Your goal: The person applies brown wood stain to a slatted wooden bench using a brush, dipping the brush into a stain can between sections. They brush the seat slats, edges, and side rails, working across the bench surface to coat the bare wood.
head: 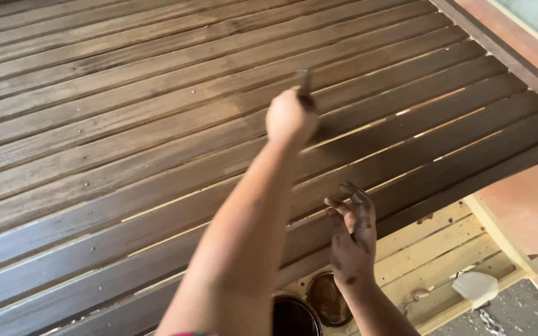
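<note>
My left hand [291, 118] is raised over a large slatted wooden panel [126, 143] and is closed around a dark-stained brush [306, 87], whose tip touches a slat near the panel's middle. The picture is blurred around the brush. The slats to the right look darker and wetter than those at the far left. My right hand [351, 236], smeared with dark stain, rests with fingers loosely spread against the panel's near edge and holds nothing.
Below the panel's near edge stand an open can of dark stain [294, 318] and a round lid or second can [328, 298] on a pale wooden pallet [431, 249]. A white rag [476, 287] lies at the pallet's right end. An orange surface [530, 205] borders the right.
</note>
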